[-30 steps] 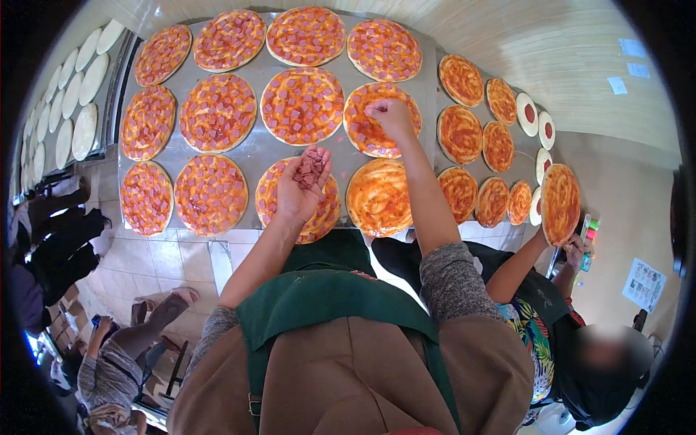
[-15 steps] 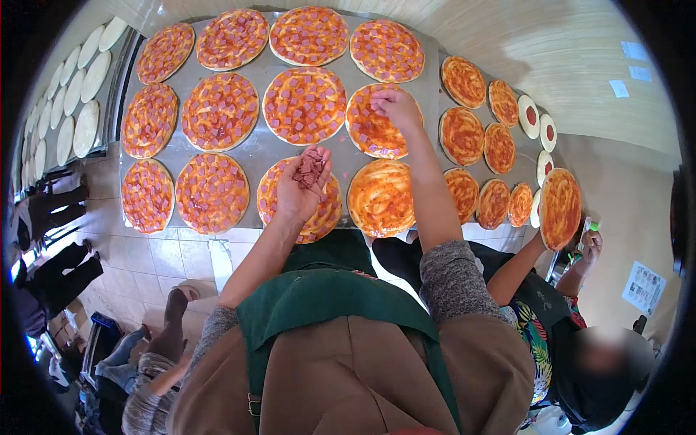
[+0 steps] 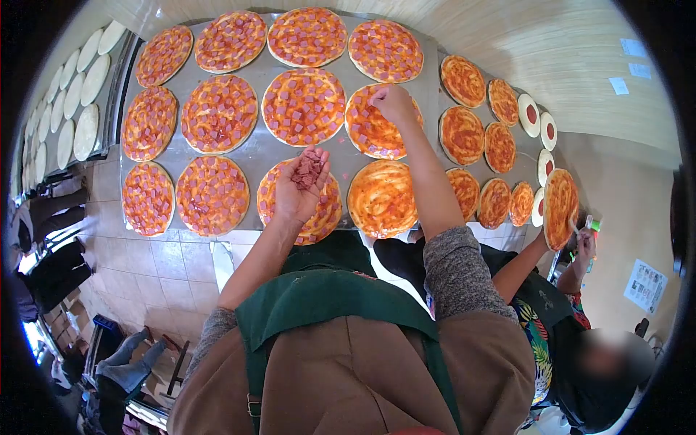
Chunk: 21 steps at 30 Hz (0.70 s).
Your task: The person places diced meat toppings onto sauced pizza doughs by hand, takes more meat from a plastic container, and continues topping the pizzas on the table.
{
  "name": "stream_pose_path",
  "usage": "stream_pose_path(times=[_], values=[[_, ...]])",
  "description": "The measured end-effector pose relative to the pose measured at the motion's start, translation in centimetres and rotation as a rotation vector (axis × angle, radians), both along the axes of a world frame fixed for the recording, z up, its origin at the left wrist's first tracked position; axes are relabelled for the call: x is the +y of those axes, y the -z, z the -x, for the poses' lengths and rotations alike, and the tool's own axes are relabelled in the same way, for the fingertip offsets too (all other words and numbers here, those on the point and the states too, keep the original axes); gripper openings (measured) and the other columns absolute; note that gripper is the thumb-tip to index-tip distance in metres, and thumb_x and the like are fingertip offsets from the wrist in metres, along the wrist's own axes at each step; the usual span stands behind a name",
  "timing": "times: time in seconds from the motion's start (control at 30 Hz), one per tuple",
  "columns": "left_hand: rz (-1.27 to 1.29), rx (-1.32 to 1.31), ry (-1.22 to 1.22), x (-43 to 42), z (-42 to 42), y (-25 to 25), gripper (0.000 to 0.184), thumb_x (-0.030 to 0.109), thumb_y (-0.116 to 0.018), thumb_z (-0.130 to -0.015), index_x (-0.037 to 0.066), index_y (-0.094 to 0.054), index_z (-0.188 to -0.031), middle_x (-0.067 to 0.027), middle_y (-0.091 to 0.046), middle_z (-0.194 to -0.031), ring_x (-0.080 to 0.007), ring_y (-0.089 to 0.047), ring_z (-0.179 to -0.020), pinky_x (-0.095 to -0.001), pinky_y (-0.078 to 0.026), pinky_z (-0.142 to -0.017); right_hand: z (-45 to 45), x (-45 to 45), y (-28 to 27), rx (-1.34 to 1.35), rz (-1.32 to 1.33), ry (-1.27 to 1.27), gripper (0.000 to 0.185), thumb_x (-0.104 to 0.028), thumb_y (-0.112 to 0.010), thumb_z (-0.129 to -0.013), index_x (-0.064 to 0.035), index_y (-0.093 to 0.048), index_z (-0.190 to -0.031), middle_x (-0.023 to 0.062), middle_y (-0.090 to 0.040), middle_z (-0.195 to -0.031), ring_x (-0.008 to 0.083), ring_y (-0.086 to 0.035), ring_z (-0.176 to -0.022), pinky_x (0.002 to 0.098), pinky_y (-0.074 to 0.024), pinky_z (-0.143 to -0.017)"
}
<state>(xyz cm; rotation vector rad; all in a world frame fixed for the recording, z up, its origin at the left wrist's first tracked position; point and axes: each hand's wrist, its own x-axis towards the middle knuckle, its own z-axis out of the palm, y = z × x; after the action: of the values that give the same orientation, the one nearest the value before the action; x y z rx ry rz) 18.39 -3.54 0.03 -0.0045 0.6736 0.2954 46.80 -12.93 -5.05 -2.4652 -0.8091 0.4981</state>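
Note:
My left hand (image 3: 301, 192) is palm up, cupped around a heap of diced ham (image 3: 309, 172). It hovers over the near part of a ham-topped pizza (image 3: 319, 225). My right hand (image 3: 396, 105) is above a sauced pizza (image 3: 373, 138) in the middle row, its fingers drawn together and pointing down; what they pinch is hidden. Some ham cubes show on that pizza's left side, while its lower part shows only sauce. Nearer to me lies a pizza with sauce and no ham (image 3: 381, 199), partly behind my right forearm.
Several ham-topped pizzas (image 3: 220, 114) lie in rows on the metal table (image 3: 250, 156). Smaller sauced pizzas (image 3: 462, 135) stand to the right. A co-worker there holds up a sauced pizza (image 3: 560, 209) and a utensil. Plain dough rounds (image 3: 87, 130) fill a rack at left.
My right hand's fingers have curled closer together above the same pizza. My left hand has barely moved. The co-worker's utensil hand has come closer to the raised pizza.

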Motion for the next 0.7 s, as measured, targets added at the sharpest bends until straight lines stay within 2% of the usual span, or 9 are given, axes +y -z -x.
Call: stream_pose_path(times=[0.1, 0.2, 0.3, 0.4, 0.5, 0.6, 0.7], values=[[-0.008, -0.009, -0.001, 0.0, 0.1, 0.1, 0.036, 0.015, -0.038, -0.095, -0.006, -0.049, -0.122, -0.0157, -0.058, -0.116, -0.0288, -0.054, -0.114, -0.0406, -0.042, -0.102, 0.7, 1.0, -1.9, 0.010, 0.146, 0.032, 0.011, -0.018, -0.071, -0.074, -0.0080, -0.071, -0.080, 0.0130, -0.068, -0.081, 0.0274, -0.065, -0.077, 0.0383, -0.0503, -0.072], [-0.015, -0.010, 0.003, 0.2, 0.1, 0.2, 0.036, 0.017, -0.038, -0.095, -0.004, -0.049, -0.122, -0.0150, -0.058, -0.117, -0.0283, -0.054, -0.113, -0.0406, -0.043, -0.101, 0.6, 1.0, -0.8, -0.146, 0.113, 0.073, 0.015, -0.019, -0.070, -0.074, -0.0067, -0.070, -0.082, 0.0138, -0.068, -0.085, 0.0281, -0.065, -0.078, 0.0386, -0.0506, -0.072], [-0.013, -0.024, -0.005, 0.4, 0.4, 1.0, 0.035, 0.018, -0.039, -0.095, -0.003, -0.049, -0.122, -0.0142, -0.058, -0.117, -0.0280, -0.055, -0.113, -0.0408, -0.044, -0.100, -0.4, 0.6, -0.6, -0.077, 0.010, 0.172, 0.014, -0.015, -0.068, -0.076, -0.0059, -0.070, -0.087, 0.0126, -0.069, -0.086, 0.0266, -0.066, -0.080, 0.0365, -0.0509, -0.072], [0.008, -0.014, -0.025, 0.7, 0.4, 0.8, 0.035, 0.015, -0.037, -0.095, -0.005, -0.049, -0.121, -0.0151, -0.059, -0.116, -0.0290, -0.054, -0.113, -0.0415, -0.042, -0.102, -2.5, -0.8, 0.8, 0.376, -0.256, 0.287, 0.014, -0.011, -0.064, -0.079, -0.0052, -0.070, -0.090, 0.0110, -0.070, -0.089, 0.0232, -0.066, -0.083, 0.0345, -0.0510, -0.073], [0.005, -0.003, -0.017, 0.8, 0.3, 0.7, 0.035, 0.016, -0.038, -0.095, -0.004, -0.049, -0.121, -0.0146, -0.059, -0.117, -0.0287, -0.054, -0.114, -0.0411, -0.042, -0.102, -1.7, -1.2, 0.3, 0.163, -0.160, 0.125, 0.016, -0.007, -0.058, -0.081, -0.0036, -0.070, -0.091, 0.0108, -0.070, -0.088, 0.0173, -0.066, -0.082, 0.0312, -0.0512, -0.072], [-0.005, -0.007, -0.006, 0.9, 0.0, 0.6, 0.035, 0.017, -0.039, -0.095, -0.002, -0.049, -0.122, -0.0138, -0.058, -0.118, -0.0276, -0.054, -0.114, -0.0398, -0.043, -0.101, -1.1, -0.6, 0.1, 0.145, -0.087, 0.196, 0.017, -0.003, -0.056, -0.082, 0.0006, -0.068, -0.093, 0.0129, -0.069, -0.089, 0.0155, -0.066, -0.082, 0.0286, -0.0522, -0.072], [0.007, -0.022, -0.015, 1.0, 0.2, 0.6, 0.035, 0.017, -0.039, -0.095, -0.002, -0.049, -0.122, -0.0137, -0.059, -0.117, -0.0274, -0.055, -0.114, -0.0398, -0.043, -0.101, -1.9, -0.9, 0.3, 0.501, -0.351, 0.286, 0.018, 0.002, -0.054, -0.082, 0.0037, -0.064, -0.096, 0.0137, -0.067, -0.090, 0.0162, -0.066, -0.083, 0.0259, -0.0529, -0.071]])
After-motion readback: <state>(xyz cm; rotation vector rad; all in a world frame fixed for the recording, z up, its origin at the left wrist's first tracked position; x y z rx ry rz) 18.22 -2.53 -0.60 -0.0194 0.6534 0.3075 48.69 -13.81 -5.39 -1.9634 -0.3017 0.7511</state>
